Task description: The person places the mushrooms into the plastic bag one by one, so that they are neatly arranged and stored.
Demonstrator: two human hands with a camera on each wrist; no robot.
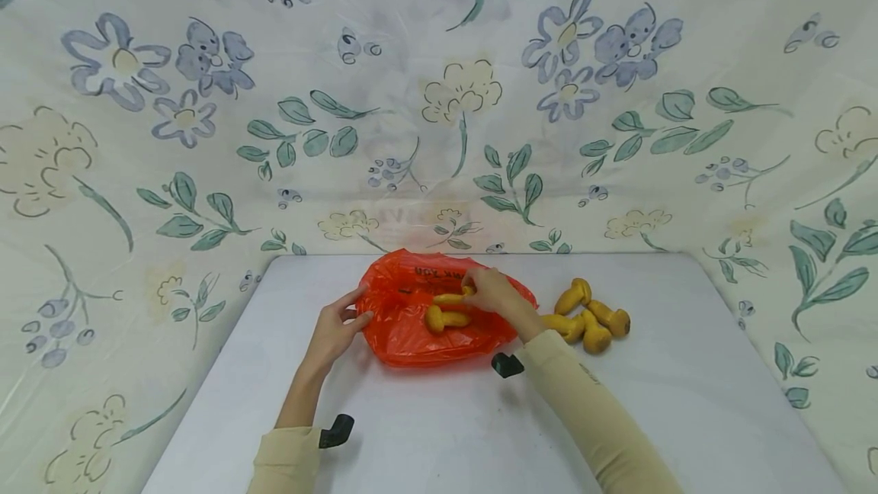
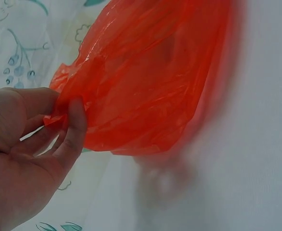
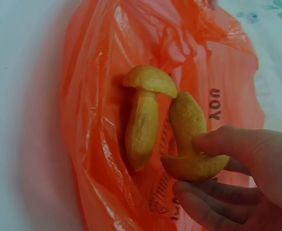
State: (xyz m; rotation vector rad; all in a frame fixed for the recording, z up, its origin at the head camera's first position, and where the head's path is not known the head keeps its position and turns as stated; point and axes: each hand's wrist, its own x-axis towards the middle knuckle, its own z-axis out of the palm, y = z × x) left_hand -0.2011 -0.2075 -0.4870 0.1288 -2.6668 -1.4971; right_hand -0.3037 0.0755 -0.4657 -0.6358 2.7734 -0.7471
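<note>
Reaching forward, right fingers (image 3: 222, 142) pinch a yellow mushroom (image 3: 186, 125), left fingers (image 2: 74, 130) a red bag (image 2: 145, 86).

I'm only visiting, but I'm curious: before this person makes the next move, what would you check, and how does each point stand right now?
1. Left hand has hold of the red bag: ok, it pinches the edge.
2. Right hand has a grip on the held mushroom: ok, between thumb and fingers.
3. Held mushroom is over the red plastic: ok.
4. Held mushroom is clear of the lying mushroom: cannot tell; they seem to meet in the right wrist view.
5. All mushrooms are over the bag: not ok, four mushrooms lie on the white table to its right.
</note>
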